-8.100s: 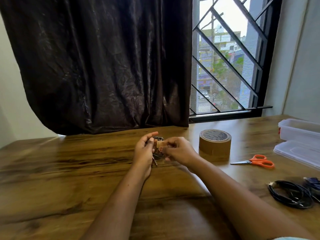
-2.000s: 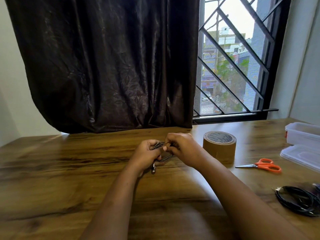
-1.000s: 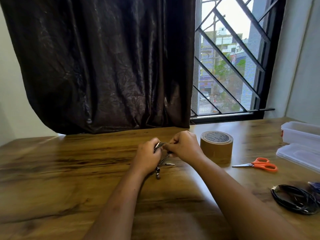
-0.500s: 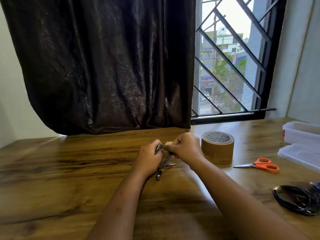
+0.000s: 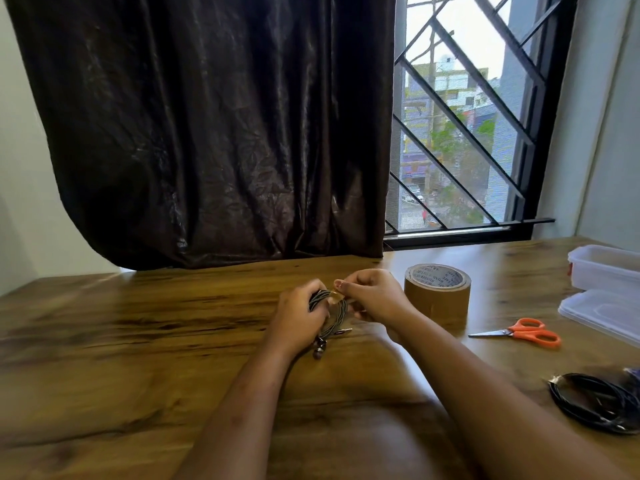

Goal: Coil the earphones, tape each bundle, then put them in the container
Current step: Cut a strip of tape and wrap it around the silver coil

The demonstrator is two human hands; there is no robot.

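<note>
Bundle: grey earphone coil (image 5: 335,315) held just above the table (image 5: 138,341), between the two hands.
Left hand: left hand (image 5: 298,318) grips the coil's left side, fingers curled round the strands.
Right hand: right hand (image 5: 377,299) pinches a brown tape strip (image 5: 335,297) between thumb and forefinger.
Strip: lies across the coil's top edge, touching the strands.
Loose ends: earbuds (image 5: 318,349) and plug (image 5: 343,330) hang from the coil's lower edge, below the left hand's grip.
Roll: tape roll (image 5: 437,294) lies flat just right of the right hand.
Scissors: orange scissors (image 5: 523,333) lie right of the roll.
Far right: clear container (image 5: 606,268), its lid (image 5: 602,313) in front.
Near right: black earphones (image 5: 595,401) coiled on the table, well apart from the hands.
</note>
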